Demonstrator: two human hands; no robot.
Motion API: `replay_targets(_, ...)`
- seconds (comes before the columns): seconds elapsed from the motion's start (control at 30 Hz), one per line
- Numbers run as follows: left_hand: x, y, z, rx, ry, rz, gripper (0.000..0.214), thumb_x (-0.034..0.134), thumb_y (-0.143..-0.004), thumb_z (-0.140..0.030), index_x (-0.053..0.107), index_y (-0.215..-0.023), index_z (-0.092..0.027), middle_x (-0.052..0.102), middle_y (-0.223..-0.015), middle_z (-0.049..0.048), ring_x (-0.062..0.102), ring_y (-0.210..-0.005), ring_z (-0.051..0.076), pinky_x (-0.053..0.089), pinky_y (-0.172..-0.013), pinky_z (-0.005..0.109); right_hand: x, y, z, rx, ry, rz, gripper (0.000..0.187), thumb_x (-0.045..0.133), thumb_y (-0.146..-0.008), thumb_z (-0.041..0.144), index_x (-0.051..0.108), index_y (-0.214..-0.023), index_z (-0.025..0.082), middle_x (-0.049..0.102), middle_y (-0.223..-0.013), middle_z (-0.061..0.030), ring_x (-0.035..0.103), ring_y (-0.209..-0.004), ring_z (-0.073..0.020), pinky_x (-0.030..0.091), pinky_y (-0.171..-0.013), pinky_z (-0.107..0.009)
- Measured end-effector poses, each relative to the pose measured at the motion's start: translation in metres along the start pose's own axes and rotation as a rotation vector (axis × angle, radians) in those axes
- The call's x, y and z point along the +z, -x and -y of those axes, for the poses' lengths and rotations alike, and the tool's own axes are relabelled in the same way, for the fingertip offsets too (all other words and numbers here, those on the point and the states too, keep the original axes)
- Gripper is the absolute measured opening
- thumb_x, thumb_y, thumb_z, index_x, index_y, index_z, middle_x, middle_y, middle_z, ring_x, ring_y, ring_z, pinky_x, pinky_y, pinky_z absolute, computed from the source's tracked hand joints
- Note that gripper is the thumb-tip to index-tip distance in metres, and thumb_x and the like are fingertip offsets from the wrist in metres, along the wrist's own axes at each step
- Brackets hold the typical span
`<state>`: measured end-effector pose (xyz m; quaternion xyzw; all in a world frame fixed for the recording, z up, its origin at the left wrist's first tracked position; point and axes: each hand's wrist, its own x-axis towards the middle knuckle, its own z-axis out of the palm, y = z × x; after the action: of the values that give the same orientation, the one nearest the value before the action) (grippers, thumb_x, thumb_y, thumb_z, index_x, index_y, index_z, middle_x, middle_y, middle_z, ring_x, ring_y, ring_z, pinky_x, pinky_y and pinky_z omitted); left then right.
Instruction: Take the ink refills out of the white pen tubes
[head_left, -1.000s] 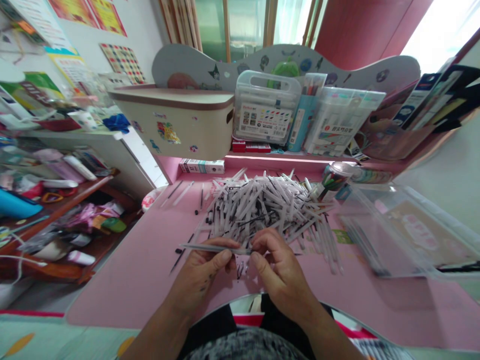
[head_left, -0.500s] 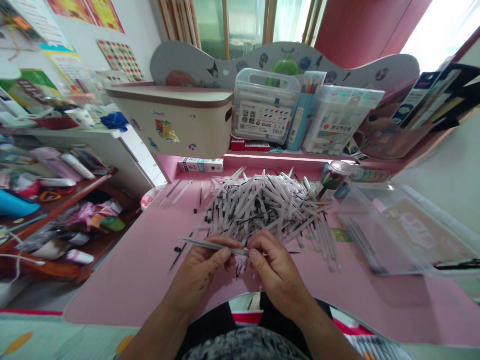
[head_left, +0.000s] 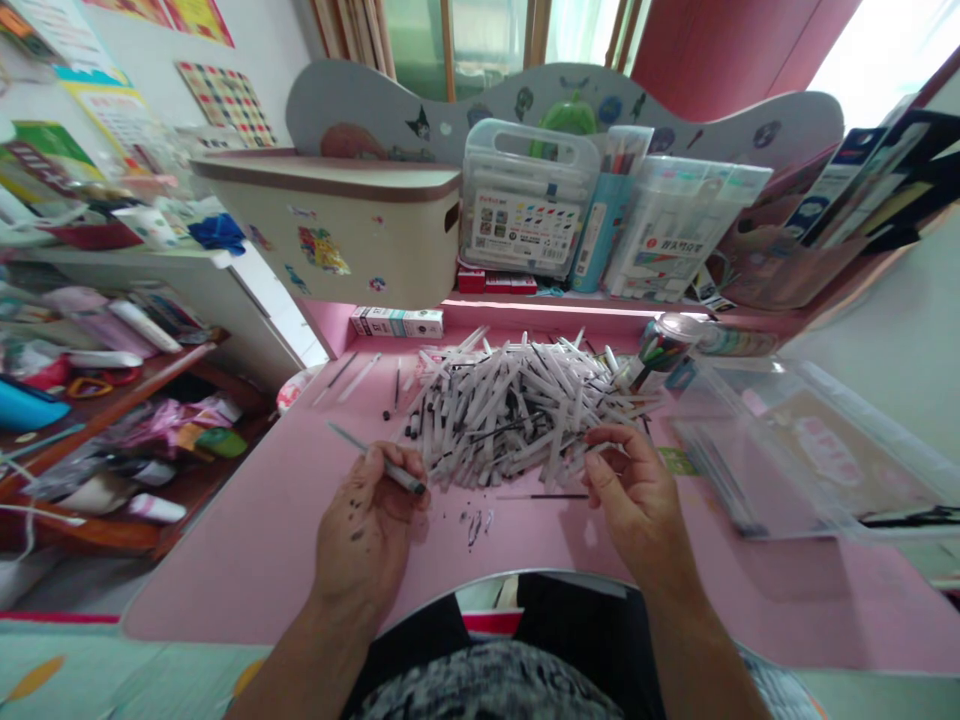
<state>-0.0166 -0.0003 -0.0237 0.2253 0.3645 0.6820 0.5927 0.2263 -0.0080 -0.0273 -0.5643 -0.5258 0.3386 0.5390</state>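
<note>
A big heap of white pen barrels with black tips (head_left: 517, 405) lies in the middle of the pink desk (head_left: 247, 550). My left hand (head_left: 367, 530), smudged with ink, holds one pen (head_left: 375, 462) slanted up to the left, beside the heap's left edge. My right hand (head_left: 637, 490) is at the heap's near right edge, its fingers curled on pens there. A thin black refill (head_left: 541, 496) lies on the desk between my hands, with small black bits (head_left: 474, 524) near it.
A clear plastic box (head_left: 795, 460) stands at the right. A cup of coloured pens (head_left: 660, 350) is behind the heap. A cream storage bin (head_left: 337, 225) and marker cases (head_left: 525, 215) fill the back shelf. Cluttered wooden shelves (head_left: 112, 400) stand left of the desk.
My hands were together on one pen in front of the heap. They have parted: the left keeps the pen and moved left, the right moved right to the heap's edge.
</note>
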Motion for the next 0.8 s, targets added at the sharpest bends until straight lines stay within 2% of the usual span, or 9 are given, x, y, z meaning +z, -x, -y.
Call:
replay_targets(0.1,-0.001,0.001,0.000,0.005,-0.008,-0.009,0.017,0.063,-0.088,-0.033,0.063,-0.082,-0.017,0.061,-0.071,0.0006,0.057,-0.057,0.011,0.051,-0.049,0.018,-0.003,0.000,0.000,-0.091,0.123,-0.036,0.015,0.059,-0.089,0.028,0.059,-0.103,0.021,0.057,-0.085,-0.0008,0.054,-0.070,-0.0132,0.043,-0.061,-0.025)
replay_targets(0.17,-0.001,0.001,0.001,0.014,-0.012,-0.010,0.015,0.063,-0.088,-0.033,0.064,-0.090,-0.018,0.060,-0.070,-0.0001,0.055,-0.054,0.011,0.049,-0.045,0.019,-0.002,0.001,0.001,-0.178,0.237,-0.015,0.009,0.059,-0.088,0.023,0.064,-0.094,0.020,0.057,-0.086,-0.0019,0.054,-0.073,-0.0138,0.043,-0.064,-0.026)
replay_targets(0.33,0.000,0.003,0.002,0.040,-0.062,0.005,0.022,0.064,-0.088,-0.028,0.062,-0.109,-0.022,0.058,-0.068,-0.0020,0.052,-0.050,0.011,0.044,-0.038,0.017,0.009,0.005,0.002,-0.294,0.428,0.192,0.015,0.055,-0.089,0.015,0.069,-0.089,0.018,0.055,-0.084,-0.0033,0.055,-0.076,-0.0152,0.043,-0.069,-0.027)
replay_targets(0.43,0.002,0.003,0.002,0.059,-0.080,0.007,0.024,0.064,-0.088,-0.028,0.061,-0.111,-0.022,0.059,-0.067,-0.0022,0.051,-0.049,0.011,0.043,-0.036,0.017,0.015,0.007,-0.001,-0.298,0.517,0.249,0.018,0.053,-0.090,0.012,0.070,-0.092,0.017,0.056,-0.086,-0.0050,0.056,-0.082,-0.0180,0.044,-0.073,-0.030)
replay_targets(0.53,0.001,0.002,0.003,0.064,-0.098,0.008,0.023,0.065,-0.088,-0.029,0.061,-0.109,-0.021,0.059,-0.068,-0.0018,0.052,-0.049,0.011,0.043,-0.035,0.017,0.015,0.007,-0.005,-0.281,0.583,0.245,0.019,0.052,-0.090,0.010,0.070,-0.092,0.016,0.056,-0.086,-0.0056,0.057,-0.084,-0.0196,0.044,-0.075,-0.031)
replay_targets(0.8,0.003,0.006,0.000,0.001,-0.083,0.019,0.021,0.065,-0.087,-0.030,0.063,-0.105,-0.020,0.056,-0.066,-0.0027,0.049,-0.049,0.010,0.041,-0.037,0.018,-0.012,-0.003,-0.008,-0.212,0.656,0.141,0.015,0.053,-0.089,0.015,0.067,-0.088,0.019,0.058,-0.090,-0.0063,0.057,-0.083,-0.0210,0.045,-0.076,-0.035)
